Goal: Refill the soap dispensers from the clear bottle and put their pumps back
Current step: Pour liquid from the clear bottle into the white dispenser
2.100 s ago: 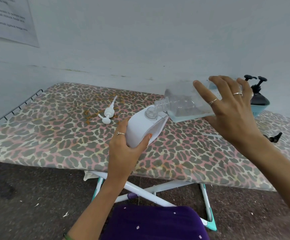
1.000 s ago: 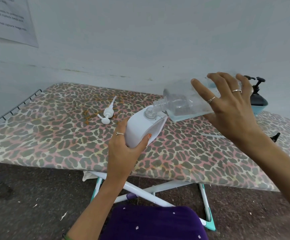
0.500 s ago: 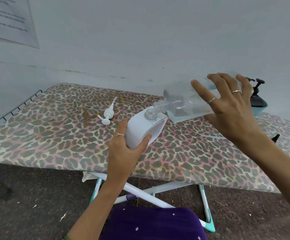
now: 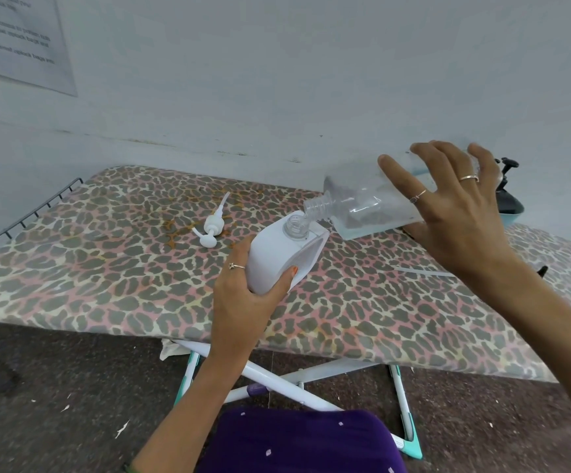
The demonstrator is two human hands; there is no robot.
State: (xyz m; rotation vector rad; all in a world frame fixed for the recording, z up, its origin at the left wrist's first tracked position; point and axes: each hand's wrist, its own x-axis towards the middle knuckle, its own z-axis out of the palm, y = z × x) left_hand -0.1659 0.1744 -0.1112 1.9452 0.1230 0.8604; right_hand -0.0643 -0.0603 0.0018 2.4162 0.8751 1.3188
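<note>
Little has shifted since earlier: over the leopard-print worktop [image 4: 113,268] the right hand [image 4: 454,213] still grips the tipped clear bottle [image 4: 362,206], mouth at the neck of the white dispenser [image 4: 277,257] that the left hand [image 4: 243,295] clasps, so pouring continues. Its white pump [image 4: 210,227] lies at ten o'clock, awaiting refitting.

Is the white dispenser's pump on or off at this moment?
Off: the white dispenser has a bare open neck; a white pump lies apart on the board.
</note>
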